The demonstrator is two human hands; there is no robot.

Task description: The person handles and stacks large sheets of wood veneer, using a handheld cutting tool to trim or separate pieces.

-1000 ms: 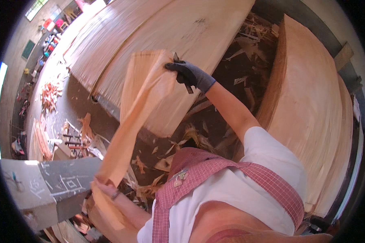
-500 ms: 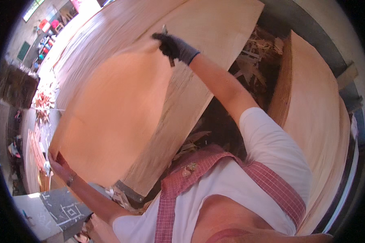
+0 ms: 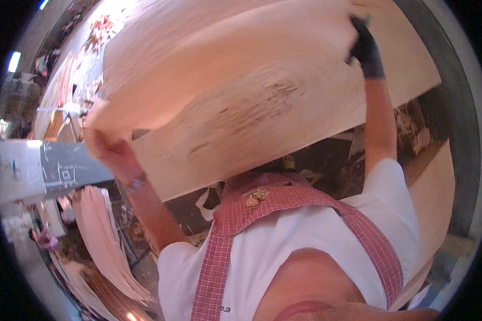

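Observation:
A thin peach-coloured wood veneer sheet (image 3: 198,80) is bowed up between my hands, blurred by motion. My bare left hand (image 3: 115,152), with a band at the wrist, is closed on its left end. My right hand (image 3: 365,51), in a dark glove, is closed at the sheet's right end. A small tip of something juts above the glove, too blurred to name. Under the raised sheet lies another pale veneer sheet (image 3: 246,115) with brown streaked patches, its near edge in front of my checked apron.
Bent veneer sheets (image 3: 434,198) stand at my right, above scraps on the dark floor. At left are a grey surface with chalk marks (image 3: 64,168) and a hanging bundle of pinkish veneer strips (image 3: 104,230). Reddish scraps (image 3: 102,29) lie at the far left.
My right hand has swung right, carrying its end of the veneer sheet across. My left hand has moved up and slightly right. The view has turned, and the streaked sheet underneath is now exposed.

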